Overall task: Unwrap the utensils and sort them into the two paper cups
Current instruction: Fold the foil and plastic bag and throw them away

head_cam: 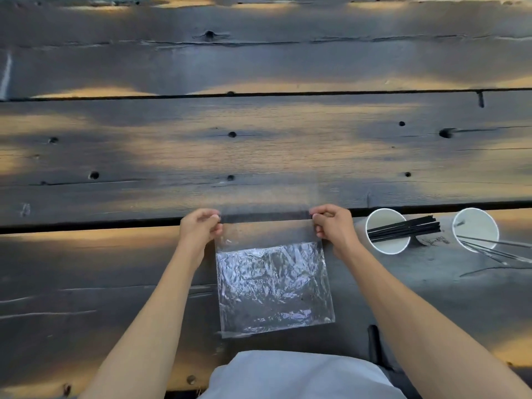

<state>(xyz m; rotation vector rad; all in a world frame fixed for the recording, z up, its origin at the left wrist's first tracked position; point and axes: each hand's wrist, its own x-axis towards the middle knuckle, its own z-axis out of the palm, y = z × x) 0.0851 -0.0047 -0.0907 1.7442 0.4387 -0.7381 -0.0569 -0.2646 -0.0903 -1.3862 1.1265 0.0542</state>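
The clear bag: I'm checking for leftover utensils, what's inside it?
Inside the clear bag only a crinkled silvery foil sheet shows, filling most of it. Both hands pinch its top corners. Anything under the foil is hidden.

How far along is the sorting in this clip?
Mostly done, it seems: black sticks fill the near cup, thin clear ones the far cup. Left hand and right hand pinch the clear wrapper's top corners. No utensils visibly remain.
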